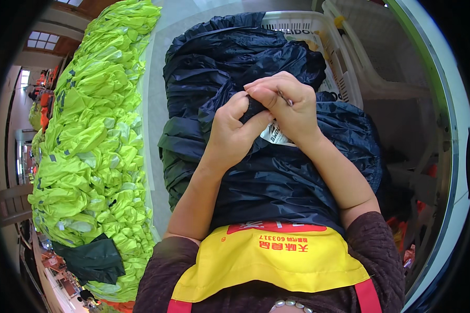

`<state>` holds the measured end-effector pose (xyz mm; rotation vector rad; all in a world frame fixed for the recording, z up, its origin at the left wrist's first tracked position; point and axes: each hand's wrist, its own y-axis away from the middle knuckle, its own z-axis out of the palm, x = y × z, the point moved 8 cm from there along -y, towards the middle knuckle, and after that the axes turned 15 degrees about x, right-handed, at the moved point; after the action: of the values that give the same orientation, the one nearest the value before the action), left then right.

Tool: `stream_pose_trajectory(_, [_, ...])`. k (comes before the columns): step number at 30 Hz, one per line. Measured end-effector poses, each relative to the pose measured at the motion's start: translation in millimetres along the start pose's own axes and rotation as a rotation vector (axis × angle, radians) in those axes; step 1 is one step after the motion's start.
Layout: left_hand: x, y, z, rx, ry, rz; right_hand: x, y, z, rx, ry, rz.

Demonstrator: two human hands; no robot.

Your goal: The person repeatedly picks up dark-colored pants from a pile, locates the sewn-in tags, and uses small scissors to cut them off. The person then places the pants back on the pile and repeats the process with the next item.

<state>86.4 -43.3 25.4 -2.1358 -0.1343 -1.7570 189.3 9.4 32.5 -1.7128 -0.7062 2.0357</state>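
Note:
A dark navy garment [282, 182] of thin, shiny fabric lies gathered across my lap and the work surface. My left hand [230, 133] is closed on its bunched edge, thumb pressed toward the other hand. Close against it, my right hand [292, 107] pinches the same edge, fingers curled over. A small shiny metal thing [285, 98] shows between the right fingers; its kind is unclear. Below the right hand a white label [274, 133] with dark print hangs from the garment. The bit of fabric between my fingertips is mostly hidden.
More navy garments [219, 57] are heaped beyond my hands, against a white plastic basket [344, 78]. On the left a long, high pile of fluorescent yellow garments [89, 130] runs along the table, with a dark green cloth [94, 261] on its near end.

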Motion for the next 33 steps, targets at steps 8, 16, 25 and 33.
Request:
stream_pose_trajectory(8, [-8,3,-3,-0.029,-0.034,-0.078,-21,-28,-24,0.0,-0.143,0.121])
stream_pose_trajectory(16, [-18,1,-15,0.02,0.143,-0.174,12,-25,-36,-0.493,0.236,0.188])
stream_pose_trajectory(25, [-14,-1,-18,0.036,0.192,-0.14,24,-2,-8,-0.717,0.248,0.285])
stream_pose_trajectory(33, [-15,-1,-13,-0.004,0.131,-0.084,24,-2,-5,-0.612,0.184,0.203])
